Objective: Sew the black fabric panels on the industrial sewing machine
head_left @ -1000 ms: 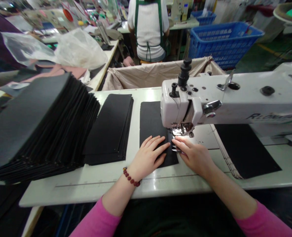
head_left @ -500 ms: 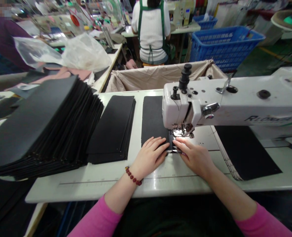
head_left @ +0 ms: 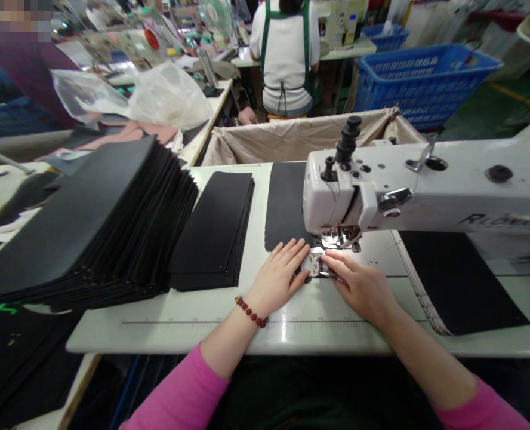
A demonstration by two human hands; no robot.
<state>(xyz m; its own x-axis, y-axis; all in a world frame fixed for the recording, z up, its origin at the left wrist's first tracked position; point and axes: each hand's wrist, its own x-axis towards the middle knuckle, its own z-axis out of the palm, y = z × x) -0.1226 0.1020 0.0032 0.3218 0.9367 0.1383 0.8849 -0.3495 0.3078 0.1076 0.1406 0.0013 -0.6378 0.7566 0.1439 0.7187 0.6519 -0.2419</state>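
A black rectangular piece (head_left: 285, 203) lies on the white table (head_left: 229, 322) and runs under the head of the sewing machine (head_left: 426, 191). Its near end is at the presser foot (head_left: 336, 239). My left hand (head_left: 278, 275) lies flat on the table with its fingertips at the near edge of the piece. My right hand (head_left: 361, 286) is just right of it, below the presser foot, pinching a small metal tool (head_left: 322, 272) that points left toward the needle plate. I wear a red bead bracelet (head_left: 250, 312) on my left wrist.
A low stack of black pieces (head_left: 213, 227) and a tall fanned stack (head_left: 90, 227) lie to the left. A black sheet (head_left: 457, 280) lies under the machine arm on the right. Behind the table are a cloth-lined bin (head_left: 292, 140), a blue basket (head_left: 421, 77) and a person in an apron (head_left: 285, 54).
The black piece has fed away from me under the presser foot, so the table near my hands now shows white. Both hands followed it a little toward the machine.
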